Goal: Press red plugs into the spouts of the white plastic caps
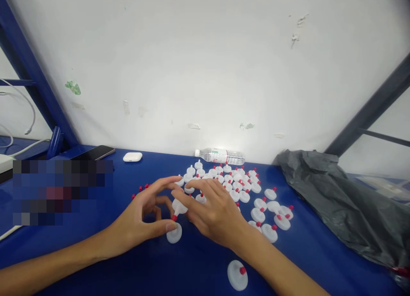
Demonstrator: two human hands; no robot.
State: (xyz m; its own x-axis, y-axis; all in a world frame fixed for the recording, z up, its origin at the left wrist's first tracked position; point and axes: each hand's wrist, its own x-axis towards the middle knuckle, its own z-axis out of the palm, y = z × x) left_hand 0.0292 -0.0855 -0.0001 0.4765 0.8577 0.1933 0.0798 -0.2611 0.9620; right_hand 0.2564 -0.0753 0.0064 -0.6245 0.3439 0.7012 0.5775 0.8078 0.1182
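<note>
Between my two hands is a white, disc-shaped plastic nozzle cap point(180, 206), tilted with its spout down and a small red tip cap point(174, 218) at the spout's end. My left hand point(136, 217) is closed round the spout end, its thumb against the red tip cap. My right hand point(216, 210) grips the disc from the other side; some of its fingertips are hidden. Just below lies another white nozzle cap point(174, 233) on the blue table. Behind my right hand spread several more, many red-tipped; a few at the back, like this bare-spouted one point(191, 170), have none.
Loose red tip caps point(141, 188) lie beyond my left hand. A clear bottle point(221, 156) rests against the wall, with a white earbud case point(132, 157) and a phone point(96, 152) leftward. A dark plastic bag point(339, 202) covers the right side. One red-tipped nozzle cap point(236, 276) sits nearest me.
</note>
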